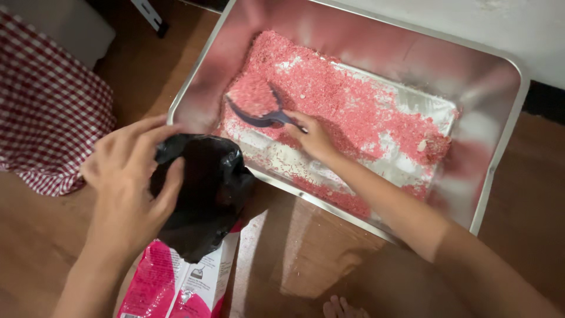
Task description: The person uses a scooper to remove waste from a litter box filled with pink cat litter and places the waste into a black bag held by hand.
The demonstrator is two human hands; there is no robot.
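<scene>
Nearest the camera, toes (341, 308) peek in at the bottom edge on the wooden floor (294, 247), a little way short of the steel tray's near rim. Just left of them, and still on the near side of the tray, lies a pink and white bag (176, 282), flat on the floor with its upper end tucked under a black plastic bag (206, 194). The left hand (126, 188) grips that black bag by its left side, the fingers curled round the bunched plastic and the thumb pressed across its front, so the hand is closed on it (the bag's mouth looks turned toward the tray, though its opening is hard to make out). The black bag sits just off the tray's near left corner, close to the rim without clearly touching it. Left of the tray, well apart from it, a red and white checked cloth (47, 112) fills the edge of the view. Farther on, the large steel tray (500, 153) rests on the floor, and the right hand (315, 135) reaches over its near rim, fingers wrapped shut round the handle of a dark scoop (265, 118). The scoop's bowl, heaped with pink granules, is lifted just above the layer of pink granules (347, 100) that covers the tray's bottom, toward the tray's left wall. Bare metal shows in patches near the tray's right side.
</scene>
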